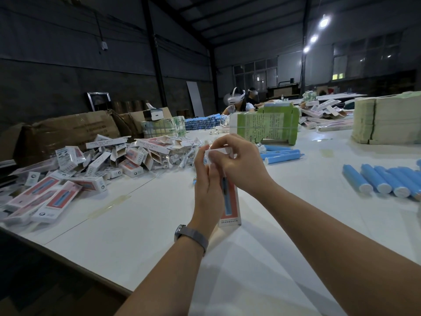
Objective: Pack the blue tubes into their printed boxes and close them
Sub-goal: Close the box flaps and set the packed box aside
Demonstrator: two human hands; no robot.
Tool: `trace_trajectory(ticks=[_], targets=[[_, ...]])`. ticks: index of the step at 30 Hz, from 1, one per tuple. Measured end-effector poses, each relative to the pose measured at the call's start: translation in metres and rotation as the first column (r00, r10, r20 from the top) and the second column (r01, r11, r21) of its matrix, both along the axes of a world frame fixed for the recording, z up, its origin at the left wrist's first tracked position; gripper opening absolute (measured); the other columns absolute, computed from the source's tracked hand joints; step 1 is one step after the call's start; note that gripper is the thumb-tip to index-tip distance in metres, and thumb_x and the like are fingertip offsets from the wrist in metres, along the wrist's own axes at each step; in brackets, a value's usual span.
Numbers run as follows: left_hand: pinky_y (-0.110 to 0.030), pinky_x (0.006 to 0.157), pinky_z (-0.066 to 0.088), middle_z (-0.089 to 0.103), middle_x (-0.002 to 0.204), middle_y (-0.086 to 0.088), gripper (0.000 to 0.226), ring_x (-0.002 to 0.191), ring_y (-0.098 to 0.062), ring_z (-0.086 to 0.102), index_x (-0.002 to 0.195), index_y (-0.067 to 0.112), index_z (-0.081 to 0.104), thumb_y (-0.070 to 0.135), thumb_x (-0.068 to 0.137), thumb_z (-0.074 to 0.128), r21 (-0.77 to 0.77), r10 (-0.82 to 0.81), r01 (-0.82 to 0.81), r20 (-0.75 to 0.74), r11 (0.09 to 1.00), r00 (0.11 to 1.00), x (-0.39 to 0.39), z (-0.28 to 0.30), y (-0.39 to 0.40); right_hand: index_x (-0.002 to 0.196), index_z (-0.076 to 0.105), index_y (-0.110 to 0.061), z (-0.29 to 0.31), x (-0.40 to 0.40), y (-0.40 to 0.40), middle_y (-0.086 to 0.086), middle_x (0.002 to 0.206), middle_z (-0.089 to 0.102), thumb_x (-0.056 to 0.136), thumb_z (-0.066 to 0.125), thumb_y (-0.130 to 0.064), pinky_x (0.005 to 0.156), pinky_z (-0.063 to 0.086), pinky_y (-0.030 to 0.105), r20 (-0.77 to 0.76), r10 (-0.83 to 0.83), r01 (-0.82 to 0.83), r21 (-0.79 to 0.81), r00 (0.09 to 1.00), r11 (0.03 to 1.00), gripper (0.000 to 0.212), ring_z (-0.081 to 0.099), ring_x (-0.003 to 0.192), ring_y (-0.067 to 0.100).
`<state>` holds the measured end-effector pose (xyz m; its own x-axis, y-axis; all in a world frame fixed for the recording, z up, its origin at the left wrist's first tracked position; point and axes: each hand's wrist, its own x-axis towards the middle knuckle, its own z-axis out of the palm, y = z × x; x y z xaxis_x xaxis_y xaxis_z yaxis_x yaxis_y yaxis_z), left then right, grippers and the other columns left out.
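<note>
From my remote seat I see a broad white surface (141,226) running away from me under a dim warehouse roof. On its far left lie flattened brown cartons (68,131), and on the far right stand tall stacks of pale green flat-packed cartons (387,119), with a bundle of green printed sheets (266,127) near the middle. To my left a loose heap of printed boxes (68,174) sprawls, some closed, some with flaps open. To my right a row of blue tubes (382,181) lies side by side with white caps toward me, and a few more blue tubes (282,153) lie just beyond my hands. Two people in white headsets (237,101) sit at the far end. At the centre, the upright printed box (230,201) I am working on stands on its lower end on the surface, red-framed face toward me showing a picture of a blue tube. My left hand (208,179), a watch on its wrist, has its fingers curled round the box's upper part. My right hand (239,160) pinches the white top flap (218,152) with its fingers. I cannot tell whether a tube is inside.
</note>
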<state>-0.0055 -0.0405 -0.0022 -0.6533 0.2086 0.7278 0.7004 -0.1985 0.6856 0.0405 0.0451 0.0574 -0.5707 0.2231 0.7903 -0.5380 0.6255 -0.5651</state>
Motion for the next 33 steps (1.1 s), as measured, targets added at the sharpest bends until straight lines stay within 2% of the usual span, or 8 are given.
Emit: trace_trajectory(ticks=[3,5,12,18,21,26,31,33], targets=[[-0.053,0.089,0.054,0.062,0.087,0.031,0.039,0.09,-0.004,0.063,0.148,0.034,0.03,0.022,0.111,0.029,-0.003,-0.006,0.006,-0.003,1.0,1.0,-0.001,0.0,0.0,0.083,0.068,-0.034,0.001,0.0,-0.001,-0.013,0.094,0.064,0.086,0.069,-0.012,0.078,0.042,0.009,0.007,0.037,-0.037,-0.009,0.999,0.999,0.022,0.059,0.091,0.0],[-0.052,0.091,0.054,0.06,0.087,0.035,0.041,0.089,0.001,0.061,0.15,0.031,0.027,0.021,0.111,0.028,-0.018,0.006,-0.007,-0.018,1.0,1.0,-0.001,0.001,0.0,0.084,0.069,-0.034,0.002,0.0,-0.001,-0.012,0.094,0.064,0.088,0.066,-0.011,0.079,0.043,0.011,0.015,0.047,-0.047,-0.007,0.999,0.999,0.024,0.059,0.092,0.0],[-0.052,0.093,0.053,0.058,0.088,0.042,0.043,0.089,0.006,0.06,0.142,0.053,0.023,0.024,0.111,0.027,-0.033,0.0,-0.001,-0.018,0.999,1.0,0.002,0.002,-0.001,0.092,0.069,-0.025,0.002,-0.002,0.003,-0.009,0.096,0.06,0.092,0.058,-0.012,0.081,0.042,0.013,0.034,0.054,-0.055,0.031,0.998,0.998,0.017,0.056,0.093,0.002],[-0.058,0.09,0.051,0.056,0.085,0.042,0.044,0.084,0.001,0.058,0.138,0.059,0.023,0.025,0.11,0.028,-0.025,-0.038,0.039,0.015,0.999,0.999,0.006,0.004,-0.002,0.089,0.067,-0.03,0.007,-0.001,0.004,-0.009,0.099,0.064,0.094,0.057,-0.012,0.084,0.046,0.024,0.017,0.063,-0.064,0.012,0.998,0.998,0.021,0.059,0.096,0.006],[-0.055,0.087,0.053,0.055,0.084,0.043,0.045,0.082,0.003,0.056,0.138,0.058,0.024,0.023,0.11,0.027,-0.013,-0.044,0.044,0.022,0.999,0.999,0.006,0.004,-0.002,0.087,0.068,-0.03,0.008,-0.001,0.002,-0.011,0.096,0.064,0.092,0.059,-0.011,0.08,0.044,0.019,0.018,0.064,-0.064,-0.005,0.998,0.998,0.022,0.059,0.093,0.003],[-0.055,0.085,0.052,0.056,0.082,0.041,0.043,0.086,-0.012,0.055,0.136,0.059,0.024,0.025,0.109,0.028,-0.026,-0.034,0.034,0.012,0.999,0.999,0.01,0.007,-0.004,0.083,0.069,-0.031,0.011,-0.001,0.002,-0.015,0.087,0.064,0.09,0.062,-0.012,0.075,0.043,0.021,0.039,0.023,-0.022,-0.01,0.999,1.0,0.021,0.059,0.085,0.003],[-0.051,0.085,0.054,0.059,0.095,0.01,0.043,0.087,-0.02,0.062,0.133,0.067,0.02,0.034,0.107,0.028,-0.057,-0.026,0.025,-0.011,0.998,1.0,0.014,0.009,-0.006,0.083,0.069,-0.033,0.017,0.0,0.003,-0.022,0.074,0.064,0.089,0.062,-0.019,0.066,0.043,0.021,0.042,-0.097,0.095,0.065,0.994,0.993,0.017,0.058,0.072,-0.003],[-0.049,0.086,0.054,0.063,0.105,-0.006,0.045,0.09,-0.024,0.065,0.132,0.072,0.019,0.036,0.107,0.028,-0.05,-0.029,0.029,-0.009,0.998,1.0,0.015,0.009,-0.007,0.083,0.07,-0.031,0.017,0.0,0.004,-0.019,0.077,0.066,0.088,0.063,-0.019,0.07,0.048,0.025,0.042,-0.068,0.066,0.052,0.997,0.996,0.015,0.06,0.075,0.001]])
